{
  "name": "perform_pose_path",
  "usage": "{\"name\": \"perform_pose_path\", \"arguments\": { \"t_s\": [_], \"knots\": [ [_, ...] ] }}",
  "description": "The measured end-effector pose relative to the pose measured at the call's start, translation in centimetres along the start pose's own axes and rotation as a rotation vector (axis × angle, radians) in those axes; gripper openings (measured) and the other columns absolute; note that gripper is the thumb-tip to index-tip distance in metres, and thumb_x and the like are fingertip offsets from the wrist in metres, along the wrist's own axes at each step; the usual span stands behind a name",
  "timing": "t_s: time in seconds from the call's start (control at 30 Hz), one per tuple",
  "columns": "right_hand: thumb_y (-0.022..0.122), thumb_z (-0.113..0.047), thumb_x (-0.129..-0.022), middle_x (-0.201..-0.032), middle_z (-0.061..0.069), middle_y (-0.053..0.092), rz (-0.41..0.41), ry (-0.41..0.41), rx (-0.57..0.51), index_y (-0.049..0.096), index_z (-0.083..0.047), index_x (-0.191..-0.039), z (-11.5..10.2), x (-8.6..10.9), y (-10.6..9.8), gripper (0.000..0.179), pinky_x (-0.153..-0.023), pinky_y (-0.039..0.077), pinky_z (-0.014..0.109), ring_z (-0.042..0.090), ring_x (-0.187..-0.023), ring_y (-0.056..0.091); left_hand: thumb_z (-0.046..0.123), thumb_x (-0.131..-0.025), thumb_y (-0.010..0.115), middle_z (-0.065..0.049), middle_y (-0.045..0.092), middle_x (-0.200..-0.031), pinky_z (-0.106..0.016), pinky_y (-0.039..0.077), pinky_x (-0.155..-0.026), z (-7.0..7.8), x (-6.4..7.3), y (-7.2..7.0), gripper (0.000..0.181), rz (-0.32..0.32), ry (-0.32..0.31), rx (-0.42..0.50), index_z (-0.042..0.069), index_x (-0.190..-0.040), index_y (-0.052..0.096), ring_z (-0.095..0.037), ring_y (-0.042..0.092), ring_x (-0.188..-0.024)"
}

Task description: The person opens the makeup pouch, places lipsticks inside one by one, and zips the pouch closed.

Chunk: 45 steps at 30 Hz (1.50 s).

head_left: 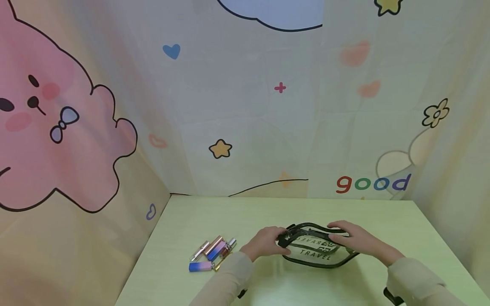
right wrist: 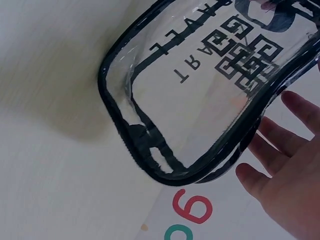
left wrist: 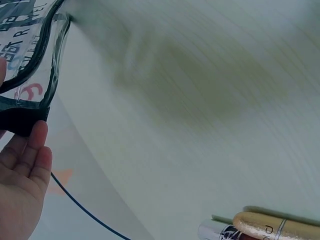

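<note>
Here's the clear pouch (head_left: pixel 315 255), black-edged, printed TRAVEL, held up in front of me over the right half of the table (head_left: pixel 183 221); whether its lower edge touches the tabletop, I can't tell. My left hand (head_left: pixel 264 243) has its end, thumb on the near side, fingers pressed behind against the black corner: a proper grip. And across at the other side, my right hand (head_left: pixel 360 238) comes over the top rim, fingers fairly straight and spread, tips at the black edging, not wrapped round anything. Look through the near panel and there's lettering in mirror writing on the far one!

Out to the left, past my left forearm, a little cluster of cosmetics: a blue-and-pink tube (head_left: pixel 200 266) lying nearest me, a second blue-and-pink one just behind, a coppery tube (head_left: pixel 213 245) beside that, and a silver-capped tube (head_left: pixel 231 245) on the right. Pale sleeves (head_left: pixel 415 276) on both my arms. Beyond the table hangs the backdrop (head_left: pixel 245 114), with "good" in coloured letters, and a big pink cartoon character (head_left: pixel 76 161) over on the left.
</note>
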State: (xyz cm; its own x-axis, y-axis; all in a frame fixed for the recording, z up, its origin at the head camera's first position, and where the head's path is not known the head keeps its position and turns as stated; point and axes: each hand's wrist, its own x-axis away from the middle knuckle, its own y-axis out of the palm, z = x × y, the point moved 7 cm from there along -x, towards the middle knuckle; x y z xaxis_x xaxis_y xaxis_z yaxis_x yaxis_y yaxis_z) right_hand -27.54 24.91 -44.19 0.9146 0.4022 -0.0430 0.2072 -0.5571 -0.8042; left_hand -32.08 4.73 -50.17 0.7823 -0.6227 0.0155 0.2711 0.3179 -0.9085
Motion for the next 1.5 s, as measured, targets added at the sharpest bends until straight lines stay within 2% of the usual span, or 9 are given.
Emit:
{"name": "perform_pose_path", "arguments": {
  "t_s": [0.27, 0.4, 0.6, 0.7, 0.87, 1.07, 1.3, 1.5],
  "knots": [
    [0.048, -0.030, -0.090, -0.116, 0.015, 0.055, -0.009, -0.042, -0.005, 0.054, -0.006, -0.116, -2.1, -1.9, 0.0, 0.036, -0.079, 0.045, 0.045, 0.032, -0.101, 0.053, 0.046, -0.071, 0.068, 0.007, 0.058, -0.113, -0.026, 0.044, -0.087, 0.2, -0.3, -0.3, 0.060, -0.013, 0.017, -0.038, 0.020, -0.122, 0.050, -0.010, 0.054, -0.102],
    [0.049, -0.030, -0.090, -0.110, 0.009, 0.059, 0.002, -0.062, 0.025, 0.057, -0.008, -0.113, -3.3, -2.7, 0.0, 0.033, -0.078, 0.045, 0.042, 0.022, -0.094, 0.055, 0.046, -0.071, 0.068, 0.009, 0.060, -0.105, -0.023, 0.044, -0.081, 0.4, -0.4, -0.5, 0.055, -0.012, 0.038, -0.058, 0.021, -0.117, 0.053, -0.007, 0.055, -0.093],
    [0.050, -0.029, -0.089, -0.105, 0.002, 0.061, -0.001, -0.078, 0.018, 0.059, -0.011, -0.110, -4.5, -3.6, 0.3, 0.029, -0.078, 0.045, 0.041, 0.016, -0.092, 0.054, 0.046, -0.070, 0.069, 0.012, 0.059, -0.094, -0.019, 0.043, -0.072, 0.6, -0.5, -0.6, 0.049, -0.008, 0.057, -0.060, 0.021, -0.110, 0.056, -0.002, 0.051, -0.079],
    [0.050, -0.029, -0.089, -0.103, 0.001, 0.061, -0.013, -0.093, 0.002, 0.059, -0.012, -0.109, -5.0, -3.9, 0.5, 0.028, -0.079, 0.045, 0.041, 0.015, -0.091, 0.055, 0.045, -0.070, 0.069, 0.012, 0.059, -0.093, -0.019, 0.042, -0.070, 0.7, -0.5, -0.7, 0.048, -0.008, 0.058, -0.055, 0.021, -0.109, 0.056, -0.003, 0.051, -0.078],
    [0.050, -0.026, -0.089, -0.102, 0.001, 0.062, -0.020, -0.166, 0.010, 0.061, -0.011, -0.106, -6.0, -4.2, 0.9, 0.025, -0.079, 0.047, 0.036, 0.015, -0.093, 0.056, 0.045, -0.070, 0.069, 0.012, 0.059, -0.092, -0.019, 0.042, -0.070, 0.8, -0.4, -0.8, 0.046, -0.006, 0.066, -0.046, 0.022, -0.108, 0.056, -0.006, 0.053, -0.080],
    [0.051, -0.024, -0.089, -0.099, -0.001, 0.062, -0.058, -0.187, 0.000, 0.063, -0.012, -0.102, -6.4, -4.5, 1.4, 0.021, -0.076, 0.046, 0.030, 0.013, -0.091, 0.056, 0.044, -0.071, 0.069, 0.012, 0.058, -0.090, -0.019, 0.041, -0.068, 0.8, -0.2, -0.9, 0.044, 0.000, 0.078, -0.034, 0.022, -0.107, 0.055, -0.010, 0.055, -0.081],
    [0.052, -0.023, -0.088, -0.099, 0.000, 0.061, -0.098, -0.201, 0.031, 0.064, -0.011, -0.101, -7.4, -4.7, 1.7, 0.022, -0.075, 0.046, 0.033, 0.014, -0.089, 0.055, 0.044, -0.072, 0.068, 0.010, 0.058, -0.095, -0.020, 0.042, -0.071, 1.0, 0.0, -1.2, 0.047, 0.016, 0.088, -0.053, 0.023, -0.112, 0.053, -0.004, 0.051, -0.081],
    [0.051, -0.020, -0.088, -0.095, -0.001, 0.061, -0.117, -0.255, 0.081, 0.065, -0.010, -0.097, -8.3, -5.0, 1.9, 0.020, -0.073, 0.047, 0.032, 0.013, -0.085, 0.056, 0.045, -0.073, 0.066, 0.009, 0.058, -0.095, -0.019, 0.042, -0.070, 1.1, 0.0, -1.4, 0.049, 0.033, 0.103, -0.070, 0.023, -0.114, 0.052, -0.003, 0.050, -0.079]
  ]
}}
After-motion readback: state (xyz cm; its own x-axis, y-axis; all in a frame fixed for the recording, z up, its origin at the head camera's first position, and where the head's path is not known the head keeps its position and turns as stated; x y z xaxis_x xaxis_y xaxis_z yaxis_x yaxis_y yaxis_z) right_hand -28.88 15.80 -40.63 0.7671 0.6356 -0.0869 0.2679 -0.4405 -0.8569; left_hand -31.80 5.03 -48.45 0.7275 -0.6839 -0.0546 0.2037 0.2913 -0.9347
